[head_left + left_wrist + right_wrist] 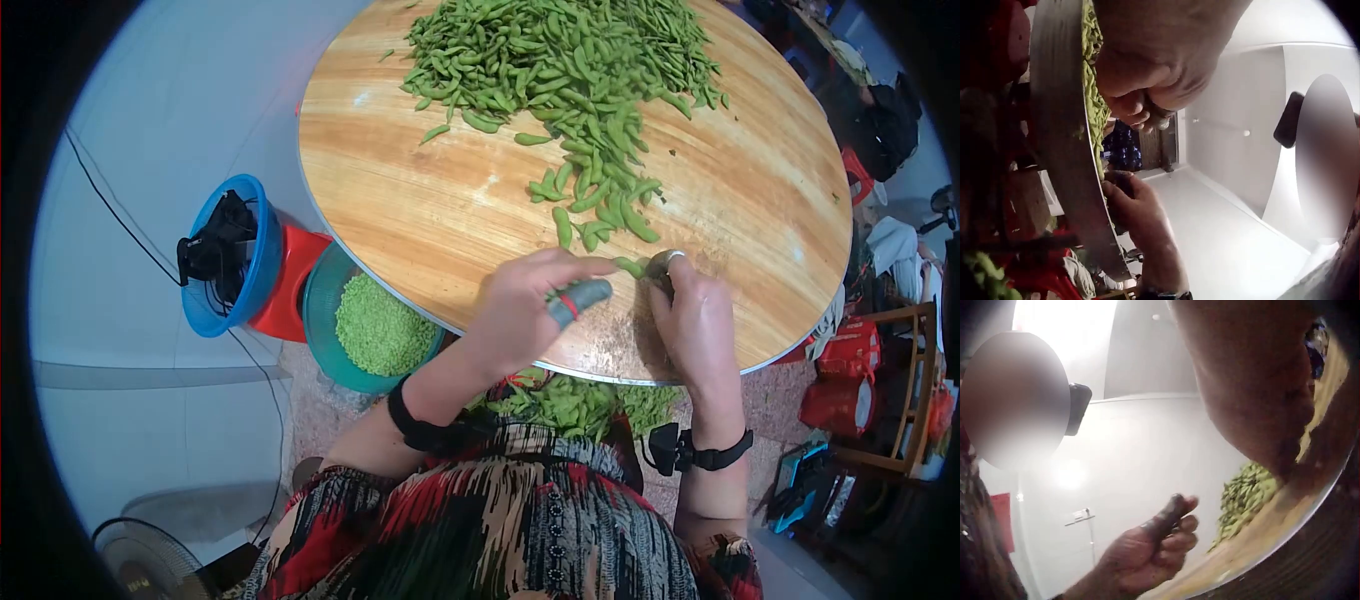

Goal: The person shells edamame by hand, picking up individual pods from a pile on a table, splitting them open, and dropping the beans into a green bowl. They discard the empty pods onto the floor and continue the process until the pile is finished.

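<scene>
Near the round wooden table's (420,210) front edge, my right hand (695,320) pinches a green soybean pod (630,267). A dark cover sits on its thumb. Just left of it, my left hand (525,305) stretches its index finger to the pod's end. A grey cover with a red band wraps the left thumb, and bits of green show between that thumb and the fingers. In the right wrist view the left hand (1154,553) appears with its other fingers curled. Beyond both hands, loose pods (600,190) trail from a large heap of pods (540,60).
Low at the left, a green basin (325,350) holds shelled beans (380,325). Next to it are a red stool (290,280) and a blue basin (190,300) with dark items. Green husks (570,405) lie below the table edge; a fan (145,565) stands bottom left.
</scene>
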`<state>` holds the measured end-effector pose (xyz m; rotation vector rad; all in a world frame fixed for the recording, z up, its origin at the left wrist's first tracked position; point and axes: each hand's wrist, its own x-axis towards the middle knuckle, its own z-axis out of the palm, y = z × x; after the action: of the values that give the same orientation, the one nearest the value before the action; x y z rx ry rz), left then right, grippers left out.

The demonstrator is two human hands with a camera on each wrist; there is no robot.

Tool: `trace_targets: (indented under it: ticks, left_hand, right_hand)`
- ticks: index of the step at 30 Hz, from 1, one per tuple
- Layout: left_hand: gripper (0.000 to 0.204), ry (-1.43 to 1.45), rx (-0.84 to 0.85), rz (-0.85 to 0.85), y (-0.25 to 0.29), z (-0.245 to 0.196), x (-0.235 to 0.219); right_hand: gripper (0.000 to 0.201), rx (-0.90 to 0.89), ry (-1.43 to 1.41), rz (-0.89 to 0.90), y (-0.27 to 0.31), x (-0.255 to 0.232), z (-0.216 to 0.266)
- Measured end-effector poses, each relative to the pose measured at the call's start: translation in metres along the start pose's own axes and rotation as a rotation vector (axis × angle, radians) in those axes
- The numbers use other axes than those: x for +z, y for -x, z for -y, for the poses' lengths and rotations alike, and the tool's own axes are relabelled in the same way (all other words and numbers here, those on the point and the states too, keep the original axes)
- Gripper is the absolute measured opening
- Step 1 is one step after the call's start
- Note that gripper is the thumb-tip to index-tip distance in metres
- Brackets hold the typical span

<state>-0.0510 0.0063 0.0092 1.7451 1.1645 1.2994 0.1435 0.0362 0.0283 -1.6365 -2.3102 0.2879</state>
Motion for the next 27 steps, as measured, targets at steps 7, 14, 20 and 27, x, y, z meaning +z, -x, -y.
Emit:
trace_targets:
  ticks: [7, 14, 20, 27]
  left_hand:
    - [0.02, -0.293, 0.119, 0.068, 0.003, -0.007, 0.033]
    - [0.016, 0.378, -0.446, 0.184, -0.001, -0.007, 0.019]
    - [0.018, 0.784, -0.555, 0.089, 0.004, -0.018, 0.029]
    - [0.016, 0.735, -0.57, 0.022, 0.01, -0.016, 0.03]
  right_hand:
    - [0.014, 0.176, -0.811, 0.133, 0.018, 0.004, -0.003]
    - [0.015, 0.284, -1.182, -0.013, 0.029, 0.003, -0.005]
    - [0.012, 0.165, -1.116, 0.114, 0.039, 0.013, 0.009]
    - [0.026, 0.269, -1.653, 0.4, 0.046, 0.004, 0.008]
